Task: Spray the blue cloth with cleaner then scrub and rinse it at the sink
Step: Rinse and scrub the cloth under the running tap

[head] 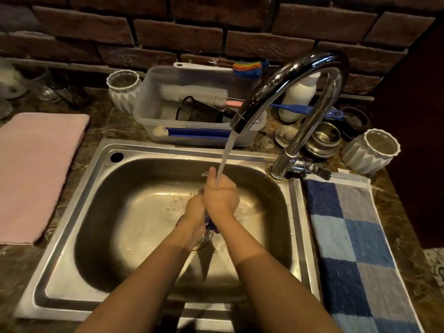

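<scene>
Two bare forearms reach in from the bottom edge over a steel sink (72, 212). The left hand (194, 219) and right hand (221, 195) are pressed together above the basin's middle, fingers curled tight around a bunched blue cloth (211, 223); only a dark scrap of it shows between the wrists. Water (224, 159) runs from the curved tap (288, 87) onto the right hand. A pink towel (36, 174) lies on the counter's left side, a blue checked towel (348, 236) on its right.
</scene>
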Available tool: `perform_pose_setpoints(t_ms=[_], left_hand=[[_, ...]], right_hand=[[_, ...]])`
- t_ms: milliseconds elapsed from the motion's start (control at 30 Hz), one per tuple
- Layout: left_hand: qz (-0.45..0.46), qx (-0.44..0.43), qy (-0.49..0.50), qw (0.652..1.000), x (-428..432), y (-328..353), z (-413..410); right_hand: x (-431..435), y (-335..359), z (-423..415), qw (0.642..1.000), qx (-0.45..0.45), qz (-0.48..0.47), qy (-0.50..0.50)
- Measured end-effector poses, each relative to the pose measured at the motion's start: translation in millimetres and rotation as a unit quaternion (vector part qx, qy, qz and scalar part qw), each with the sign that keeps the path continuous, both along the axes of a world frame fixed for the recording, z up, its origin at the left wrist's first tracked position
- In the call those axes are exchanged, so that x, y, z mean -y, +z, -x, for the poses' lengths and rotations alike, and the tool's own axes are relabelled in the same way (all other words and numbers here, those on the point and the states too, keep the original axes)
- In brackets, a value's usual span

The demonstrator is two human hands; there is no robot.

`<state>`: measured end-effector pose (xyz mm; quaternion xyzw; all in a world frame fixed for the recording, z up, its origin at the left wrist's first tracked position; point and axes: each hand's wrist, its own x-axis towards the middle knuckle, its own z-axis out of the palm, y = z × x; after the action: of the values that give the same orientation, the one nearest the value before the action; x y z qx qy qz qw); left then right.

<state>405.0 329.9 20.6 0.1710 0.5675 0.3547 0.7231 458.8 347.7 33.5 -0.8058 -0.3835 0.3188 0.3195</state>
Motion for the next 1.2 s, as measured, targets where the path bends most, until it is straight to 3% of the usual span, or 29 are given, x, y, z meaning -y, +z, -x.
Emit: perform_pose_setpoints(t_ms=[133,267,367,433,500,600,667,733,767,833,933,967,1000,1133,1200], left_hand=[[0.004,-0.046,0.003,0.999,8,-7,-5],[-0.036,-0.106,-0.026,0.993,8,-9,-1],[-0.056,-0.038,-0.003,0.998,6,-8,7],[-0.047,0.055,0.031,0.997,1,-4,15],[-0.048,0.107,0.035,0.992,-4,-6,22],[-0.079,0.087,-0.02,0.993,-2,-11,29],[-0.084,0.075,-0.066,0.991,3,-14,31],[-0.059,0.107,-0.081,0.989,8,-13,29],[-0.045,0.133,-0.076,0.987,10,-12,28],[-0.046,0.167,-0.055,0.983,12,-9,27],[-0.101,0.141,-0.028,0.985,8,-9,32],[-0.111,0.118,-0.022,0.987,7,-8,33],[-0.111,0.105,-0.011,0.988,5,-8,34],[-0.084,0.135,0.036,0.987,-1,-4,31],[-0.092,0.025,0.031,0.995,-6,-2,22]], right_hand=[[-16,-17,-21,0.997,-0.024,0.076,-0.016],[0,-32,-28,0.986,-0.166,-0.017,-0.025],[16,-34,-40,0.984,-0.135,-0.065,0.092],[24,-33,-50,0.975,-0.111,-0.094,0.169],[31,-29,-56,0.963,-0.172,-0.111,0.177],[33,-21,-58,0.935,-0.341,-0.071,0.067],[31,-18,-52,0.874,-0.484,-0.021,-0.039],[29,-15,-47,0.827,-0.55,0.015,-0.111],[27,-14,-44,0.829,-0.544,0.03,-0.125],[24,-15,-40,0.874,-0.469,0.045,-0.121],[20,-14,-44,0.965,-0.259,0.015,-0.032],[20,-12,-45,0.981,-0.195,-0.01,0.016],[21,-11,-46,0.983,-0.168,-0.033,0.061],[36,-14,-32,0.952,-0.216,-0.063,0.208],[42,-18,-24,0.956,-0.199,-0.083,0.197]])
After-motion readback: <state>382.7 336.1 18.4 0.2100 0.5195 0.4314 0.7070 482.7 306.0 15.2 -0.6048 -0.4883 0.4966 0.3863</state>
